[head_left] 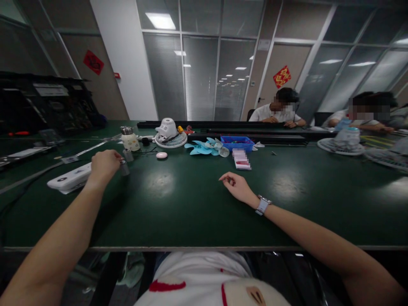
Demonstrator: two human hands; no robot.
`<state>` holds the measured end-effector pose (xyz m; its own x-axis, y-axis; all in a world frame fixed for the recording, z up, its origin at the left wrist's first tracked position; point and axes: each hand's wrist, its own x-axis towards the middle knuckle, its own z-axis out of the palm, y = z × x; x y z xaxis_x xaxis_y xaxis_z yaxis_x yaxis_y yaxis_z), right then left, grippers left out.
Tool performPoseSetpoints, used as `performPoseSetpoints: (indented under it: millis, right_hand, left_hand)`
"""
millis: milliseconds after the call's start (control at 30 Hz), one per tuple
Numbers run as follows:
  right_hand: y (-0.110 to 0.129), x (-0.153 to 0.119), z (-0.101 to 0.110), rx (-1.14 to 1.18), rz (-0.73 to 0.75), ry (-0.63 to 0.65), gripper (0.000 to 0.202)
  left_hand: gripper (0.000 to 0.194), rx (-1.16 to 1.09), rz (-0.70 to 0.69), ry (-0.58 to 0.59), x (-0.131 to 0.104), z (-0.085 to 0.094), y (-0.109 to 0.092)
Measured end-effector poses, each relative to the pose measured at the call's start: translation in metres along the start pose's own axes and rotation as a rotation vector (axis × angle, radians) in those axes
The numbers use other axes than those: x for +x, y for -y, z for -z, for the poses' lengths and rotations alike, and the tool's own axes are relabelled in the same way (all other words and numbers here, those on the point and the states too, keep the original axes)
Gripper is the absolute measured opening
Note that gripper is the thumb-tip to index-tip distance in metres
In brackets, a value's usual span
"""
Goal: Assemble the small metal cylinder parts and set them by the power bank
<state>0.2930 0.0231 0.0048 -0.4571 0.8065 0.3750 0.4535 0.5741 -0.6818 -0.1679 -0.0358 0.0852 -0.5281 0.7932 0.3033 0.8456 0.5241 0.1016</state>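
A small grey cylinder point(125, 169) on the bench's point(191, 212) left could topple its grey neighbour point(128, 155), just beyond, if nudged far. It sits directly below the left hand's point(106, 165) fingertips, the grip pinched nearly closed about its top; the right hand point(236, 187), loosely curled, appears to hold nothing.

- The long, flat tabletop point(191, 212) was dark green.
- The nearer small cylinder point(125, 169) was dull grey, and the farther small cylinder point(128, 156) matched it.
- The long, rounded device point(72, 177) was white with darker marks.
- The squat bottle point(131, 143) was cream with scattered spots, its cap point(126, 129) silvery.
- The smooth oval object point(162, 155) was pale pink.
- The open plastic basket point(239, 147) was deep blue.
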Motion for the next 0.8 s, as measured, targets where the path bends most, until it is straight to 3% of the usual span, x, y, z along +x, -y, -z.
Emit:
performPoseSetpoints:
  millis: [333, 600, 800]
  right_hand:
    - [-0.002, 0.001, -0.002, -0.015, -0.003, 0.013, 0.019]
    - [0.005, -0.002, 0.0, -0.027, 0.054, 0.069, 0.019]
    - [0.006, -0.002, 0.0, -0.024, 0.066, 0.079, 0.019]
  left_hand:
    - [0.038, -0.03, -0.027, -0.046, -0.004, -0.008, 0.001]
    - [0.04, -0.015, 0.012, 0.045, 0.011, -0.008, 0.007]
    - [0.034, 0.017, -0.016, 0.043, 0.014, -0.007, 0.007]
